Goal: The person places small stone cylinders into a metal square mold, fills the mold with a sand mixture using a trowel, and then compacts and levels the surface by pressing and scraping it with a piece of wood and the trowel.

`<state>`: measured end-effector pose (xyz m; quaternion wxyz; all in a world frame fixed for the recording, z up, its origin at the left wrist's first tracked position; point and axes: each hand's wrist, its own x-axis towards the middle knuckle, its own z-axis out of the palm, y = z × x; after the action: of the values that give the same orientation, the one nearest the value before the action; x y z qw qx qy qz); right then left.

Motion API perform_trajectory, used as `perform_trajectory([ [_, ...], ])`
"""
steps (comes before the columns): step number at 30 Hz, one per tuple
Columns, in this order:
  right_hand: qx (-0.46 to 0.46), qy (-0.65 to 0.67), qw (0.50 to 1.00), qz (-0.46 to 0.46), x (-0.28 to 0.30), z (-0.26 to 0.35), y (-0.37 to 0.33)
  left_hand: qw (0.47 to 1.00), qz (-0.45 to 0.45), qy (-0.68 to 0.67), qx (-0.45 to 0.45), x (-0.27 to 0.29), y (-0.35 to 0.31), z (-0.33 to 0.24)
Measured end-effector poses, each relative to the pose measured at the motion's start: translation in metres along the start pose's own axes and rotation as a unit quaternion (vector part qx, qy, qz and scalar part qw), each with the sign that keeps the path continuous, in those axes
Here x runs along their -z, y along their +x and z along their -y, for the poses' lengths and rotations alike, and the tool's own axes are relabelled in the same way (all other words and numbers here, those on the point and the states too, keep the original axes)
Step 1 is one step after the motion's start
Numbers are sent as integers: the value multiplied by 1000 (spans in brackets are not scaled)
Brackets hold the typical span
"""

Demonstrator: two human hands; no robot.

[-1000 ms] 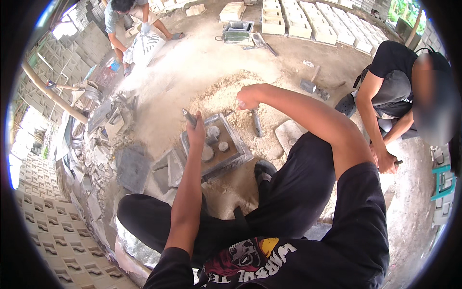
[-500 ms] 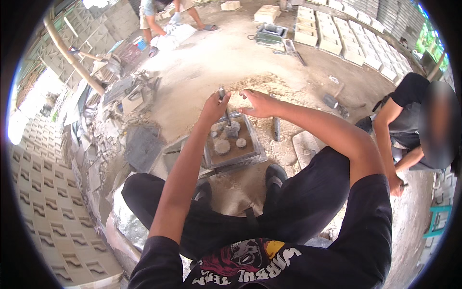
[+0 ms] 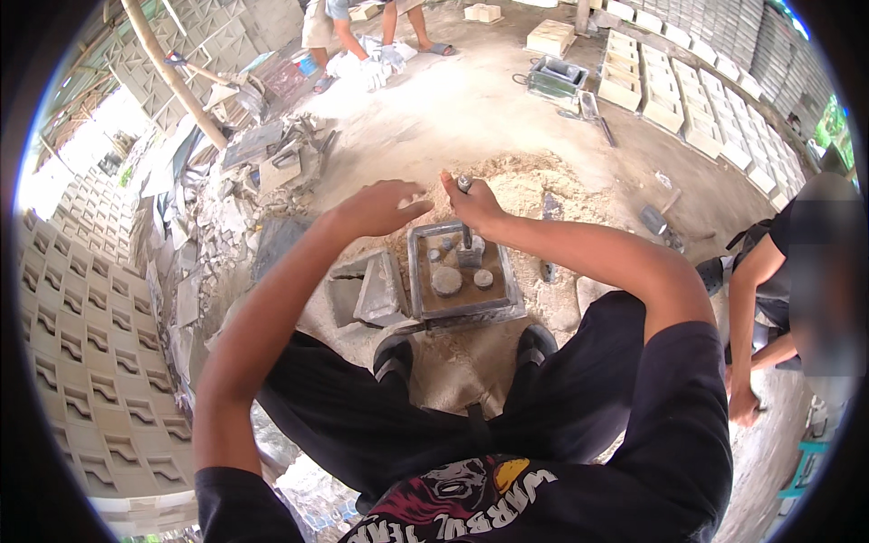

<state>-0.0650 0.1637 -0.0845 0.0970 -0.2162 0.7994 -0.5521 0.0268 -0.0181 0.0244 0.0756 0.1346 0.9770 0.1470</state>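
Note:
In front of me, between my feet, sits a rectangular grey mould (image 3: 471, 314) with a brown bed inside. Several round grey pieces stand on that bed, among them a wide disc (image 3: 446, 281) and a smaller disc (image 3: 484, 279). My right hand (image 3: 476, 206) is closed around the upright handle of a small trowel-like tool (image 3: 469, 257), whose flat grey end rests at the mould's far half; its exact kind is unclear. To its left my left hand (image 3: 385, 207) hovers above the mould's far left corner, fingers stretched out and holding nothing.
A grey hollow block (image 3: 382, 291) leans beside the mould's left side. Pale sand (image 3: 534, 181) is heaped beyond it. Broken slabs (image 3: 281, 167) lie at left, and patterned blocks (image 3: 86, 362) are stacked there. A co-worker's arm (image 3: 744, 344) is close at right; another person (image 3: 362, 45) bends over sacks.
The tool's handle has passed from my left hand to my right. My left hand has let go and moved aside to the left, its fingers extended. The view has shifted slightly.

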Motion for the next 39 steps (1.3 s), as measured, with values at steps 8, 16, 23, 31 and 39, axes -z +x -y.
perform_trajectory([
  [8, -35, 23, 997, 66, 9, 17, -13, 977, 182, 36, 104, 17, -56, 64],
  [16, -28, -13, 998, 57, 16, 0, -2, 988, 136, -30, 71, 20, -49, 51],
  [23, -60, -18, 995, 79, 29, 7, -6, 989, 128, -36, 67, 29, -43, 44],
  [31, -31, 100, 974, 199, 39, 2, -11, 986, 152, -27, 62, 19, -43, 58],
  [39, -18, 176, 962, 210, 39, 8, -10, 986, 149, -40, 66, 19, -51, 57],
])
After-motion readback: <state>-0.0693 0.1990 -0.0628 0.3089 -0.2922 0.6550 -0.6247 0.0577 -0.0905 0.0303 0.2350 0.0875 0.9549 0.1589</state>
